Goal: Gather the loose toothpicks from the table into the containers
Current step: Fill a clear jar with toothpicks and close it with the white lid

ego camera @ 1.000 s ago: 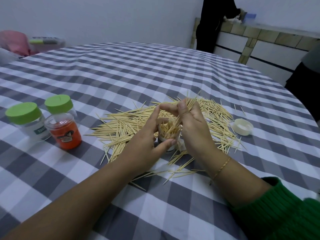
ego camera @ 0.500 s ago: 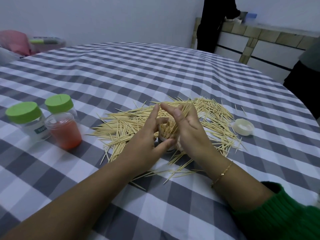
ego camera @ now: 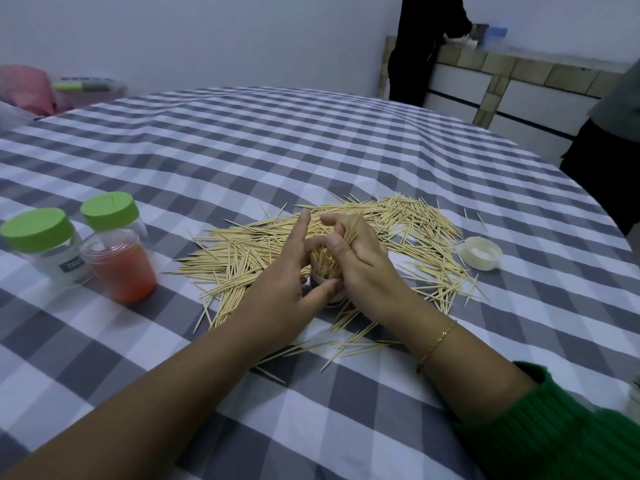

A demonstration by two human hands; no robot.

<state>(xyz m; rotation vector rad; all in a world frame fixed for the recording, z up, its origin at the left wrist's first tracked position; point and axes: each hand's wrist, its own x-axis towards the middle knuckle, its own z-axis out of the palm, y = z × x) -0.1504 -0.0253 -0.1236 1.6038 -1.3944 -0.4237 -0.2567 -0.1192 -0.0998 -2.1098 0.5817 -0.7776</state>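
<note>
Two hands are held together over a small open container (ego camera: 327,271) that stands on the checked tablecloth (ego camera: 346,147) near the front of the toothpick pile. The left hand (ego camera: 284,282) is wrapped around the container from the left, its thumb pressed against the near wall and its index finger raised. The right hand (ego camera: 360,261) is closed on a bundle of toothpicks (ego camera: 325,259), which is held upright in the container's mouth; the thumb and curled fingers are pinched around their upper ends. Many loose toothpicks (ego camera: 408,230) are spread across the cloth behind and beside both hands, and a few more lie just in front of the wrists. A white lid (ego camera: 479,252) rests at the pile's right edge. To the left, well apart from the pile, three more jars are grouped: two clear ones with green caps (ego camera: 36,230) (ego camera: 109,206) and an uncapped orange jar (ego camera: 119,265) just in front of them.
</note>
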